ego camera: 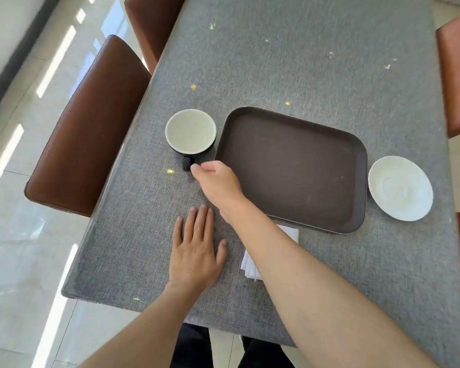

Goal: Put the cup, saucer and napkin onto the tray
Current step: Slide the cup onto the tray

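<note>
Brown chairs (88, 126) line the left edge of the grey cloth-covered worktop (316, 62). Cup (190, 131), dark outside and pale inside, stands upright just left of the tray, mouth up, handle pointing toward the person, near side. Left hand (197, 251) lies flat on the worktop, palm down, fingers spread and pointing away from the person, grip released, holding nothing. Right hand (217, 181) reaches across to the left, forearm running diagonally from lower right, fingers curled, fingertips right at the cup handle; cannot tell whether they touch or grasp it. Napkin (252, 261), white, folded, lies on the worktop just near of the tray, mostly hidden under the right forearm. Tray (361, 181), dark brown rectangle with rounded corners, sits mid-worktop with its long axis running left-right, slightly skewed, nothing on it. Saucer (400, 188), white, round, lies flat on the worktop, just beside the tray's right rim. More orange-brown chairs (457, 75) at the right edge.
</note>
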